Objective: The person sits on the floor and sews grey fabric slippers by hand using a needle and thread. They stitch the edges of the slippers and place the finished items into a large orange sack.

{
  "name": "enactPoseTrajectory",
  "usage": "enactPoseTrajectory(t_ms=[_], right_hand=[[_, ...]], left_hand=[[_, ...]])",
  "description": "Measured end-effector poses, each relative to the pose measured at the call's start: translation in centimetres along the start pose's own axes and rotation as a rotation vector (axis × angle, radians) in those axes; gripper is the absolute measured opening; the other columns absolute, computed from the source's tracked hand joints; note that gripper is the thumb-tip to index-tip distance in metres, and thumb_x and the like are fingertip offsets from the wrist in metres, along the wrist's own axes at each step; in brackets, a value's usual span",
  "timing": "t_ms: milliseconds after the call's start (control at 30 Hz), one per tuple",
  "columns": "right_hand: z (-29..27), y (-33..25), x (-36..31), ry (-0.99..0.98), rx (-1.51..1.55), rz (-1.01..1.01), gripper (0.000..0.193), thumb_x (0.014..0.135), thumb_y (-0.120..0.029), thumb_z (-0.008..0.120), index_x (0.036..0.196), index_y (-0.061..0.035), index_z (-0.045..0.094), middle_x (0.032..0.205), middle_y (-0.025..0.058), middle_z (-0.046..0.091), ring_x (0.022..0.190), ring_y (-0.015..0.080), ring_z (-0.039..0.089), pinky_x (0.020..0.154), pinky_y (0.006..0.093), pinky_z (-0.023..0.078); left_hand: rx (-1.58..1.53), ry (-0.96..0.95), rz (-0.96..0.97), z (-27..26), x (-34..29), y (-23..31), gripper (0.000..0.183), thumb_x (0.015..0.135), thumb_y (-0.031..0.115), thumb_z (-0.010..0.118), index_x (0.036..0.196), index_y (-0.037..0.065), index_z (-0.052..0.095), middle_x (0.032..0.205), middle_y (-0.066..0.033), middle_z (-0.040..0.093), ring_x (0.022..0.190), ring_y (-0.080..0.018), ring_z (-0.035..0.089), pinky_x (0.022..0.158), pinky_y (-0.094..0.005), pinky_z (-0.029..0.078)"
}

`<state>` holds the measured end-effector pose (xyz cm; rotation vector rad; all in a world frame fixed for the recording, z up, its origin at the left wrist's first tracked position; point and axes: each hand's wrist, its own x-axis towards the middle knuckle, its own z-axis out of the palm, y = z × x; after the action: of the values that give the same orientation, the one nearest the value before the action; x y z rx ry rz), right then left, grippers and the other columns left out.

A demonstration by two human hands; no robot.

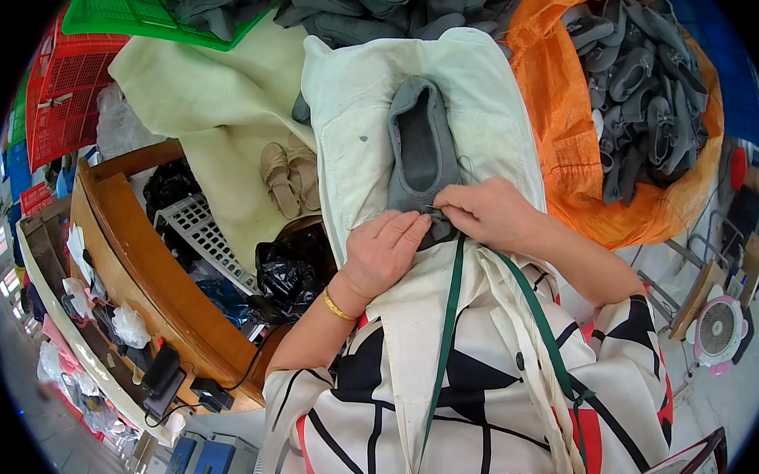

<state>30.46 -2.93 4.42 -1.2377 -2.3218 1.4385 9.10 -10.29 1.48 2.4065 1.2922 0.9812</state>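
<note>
A grey fabric shoe [427,186] lies on a white cushion [349,144] in front of me, its opening facing up and its heel pointing away. My left hand [386,252] grips the near end of the shoe from the left, fingers bent and pressed together. From the right, my right hand [492,214] pinches at the same end with thumb and forefinger. A thin bright sliver between the fingertips looks like a needle [430,207]. Beside the shoe, a fine dark thread [466,161] curves above my right hand. The shoe's underside is hidden.
An orange sack [551,73] full of grey shoes [633,73] stands at the right. More grey shoes [351,28] are heaped beyond the cushion. To the left are beige shoes [280,180] on pale cloth [218,99], a wooden drawer unit [163,283] and a black plastic bag [291,272].
</note>
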Motion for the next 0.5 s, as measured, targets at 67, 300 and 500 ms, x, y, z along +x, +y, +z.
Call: enactPoseTrajectory(t_ms=[67, 300, 500], right_hand=[[0.2, 0.3, 0.2, 0.001, 0.060, 0.017, 0.012, 0.088, -0.016, 0.059, 0.095, -0.0105, 0.067, 0.079, 0.0146, 0.067, 0.071, 0.0356, 0.065, 0.064, 0.0428, 0.051], [0.9, 1.7, 0.7, -0.054, 0.242, 0.044, 0.009, 0.093, -0.012, 0.059, 0.100, -0.0077, 0.064, 0.083, 0.0116, 0.066, 0.071, 0.0287, 0.062, 0.067, 0.0332, 0.049], [1.0, 0.5, 1.2, -0.073, 0.246, 0.110, 0.011, 0.094, -0.015, 0.056, 0.101, -0.0066, 0.055, 0.080, 0.0146, 0.064, 0.073, 0.0324, 0.062, 0.066, 0.0377, 0.049]], left_hand=[[0.000, 0.021, -0.008, 0.2, 0.0, 0.0, 0.028, 0.070, 0.005, 0.068, 0.098, 0.004, 0.070, 0.091, -0.0075, 0.067, 0.077, -0.0213, 0.067, 0.062, -0.0297, 0.054], [-0.041, 0.064, -0.068, 0.4, 0.0, 0.2, 0.023, 0.072, 0.002, 0.069, 0.094, 0.005, 0.069, 0.088, -0.0063, 0.068, 0.076, -0.0209, 0.068, 0.061, -0.0295, 0.055], [-0.085, 0.069, -0.068, 0.7, 0.2, 0.3, 0.024, 0.072, 0.002, 0.068, 0.096, 0.004, 0.068, 0.087, -0.0071, 0.067, 0.076, -0.0215, 0.068, 0.060, -0.0308, 0.056]])
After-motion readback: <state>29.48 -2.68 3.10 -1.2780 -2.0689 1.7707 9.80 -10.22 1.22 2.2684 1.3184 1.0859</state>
